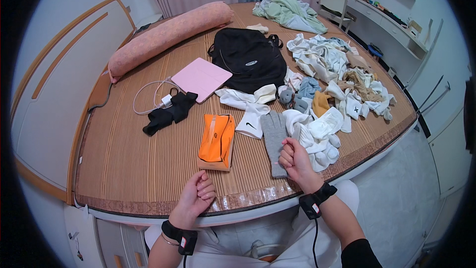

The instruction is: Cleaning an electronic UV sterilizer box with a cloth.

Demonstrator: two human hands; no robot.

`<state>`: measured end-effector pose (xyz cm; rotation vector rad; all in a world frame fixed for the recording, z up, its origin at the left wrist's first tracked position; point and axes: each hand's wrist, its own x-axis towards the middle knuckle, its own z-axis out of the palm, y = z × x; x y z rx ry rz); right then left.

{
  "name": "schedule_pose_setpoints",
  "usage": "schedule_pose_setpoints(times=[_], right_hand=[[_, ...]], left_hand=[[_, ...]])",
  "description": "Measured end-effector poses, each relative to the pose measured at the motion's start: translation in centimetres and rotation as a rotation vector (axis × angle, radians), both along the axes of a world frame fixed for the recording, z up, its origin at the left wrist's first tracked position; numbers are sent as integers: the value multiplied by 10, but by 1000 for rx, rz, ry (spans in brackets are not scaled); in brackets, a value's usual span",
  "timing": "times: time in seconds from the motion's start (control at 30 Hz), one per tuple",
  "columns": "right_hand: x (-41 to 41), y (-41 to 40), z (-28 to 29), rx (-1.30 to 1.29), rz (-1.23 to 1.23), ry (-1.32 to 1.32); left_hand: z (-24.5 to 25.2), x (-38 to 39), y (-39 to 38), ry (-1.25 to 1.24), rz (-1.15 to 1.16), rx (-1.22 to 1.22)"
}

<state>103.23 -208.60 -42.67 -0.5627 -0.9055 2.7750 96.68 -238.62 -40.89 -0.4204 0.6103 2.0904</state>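
My left hand (198, 195) is loosely curled, palm partly up, with nothing seen in it. It rests at the bed's near edge, just below an orange soft pack of tissues (216, 139). Over a grey knitted glove (274, 134) my right hand (294, 158) forms a fist, and I see nothing held in it. Whether it touches the glove is unclear. White socks (314, 137) lie piled right of the glove. Left of it lies a white sock with a black swoosh (251, 123). Both wrists wear black strapped devices with cables.
A black backpack (249, 56), a pink tablet case (200, 78), a white charger with cable (166, 100) and black cloth (173, 113) lie on the bamboo mat (122, 163). Farther off are a pink bolster (171, 37), heaped clothes (321, 56) and a green quilt (290, 13).
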Motion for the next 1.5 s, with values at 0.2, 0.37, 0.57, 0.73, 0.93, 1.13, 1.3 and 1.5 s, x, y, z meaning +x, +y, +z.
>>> schedule_pose_setpoints(times=[0.2, 0.37, 0.57, 0.73, 0.93, 1.13, 1.3, 1.5], right_hand=[[0, -1, 1, -2, -3, 1], [0, -1, 0, 5, -9, 1], [-1, -2, 1, -3, -18, -12], [0, -2, 3, 2, -19, -10], [0, -3, 3, 26, -19, -3], [-1, -4, 1, 18, -30, -25], [-2, -4, 1, 18, -21, -14], [-1, -4, 0, 18, -21, -15]], left_hand=[[0, 1, 0, 3, 0, 0], [-2, 1, 0, -10, -11, 14], [-5, 2, 0, -1, -30, 16], [-5, 1, 0, -5, -42, 27], [-5, 1, 0, -8, -39, 28], [-7, 0, 0, -16, -38, 51], [-6, 1, 0, -9, -38, 37], [-8, 0, -1, -10, -38, 47]])
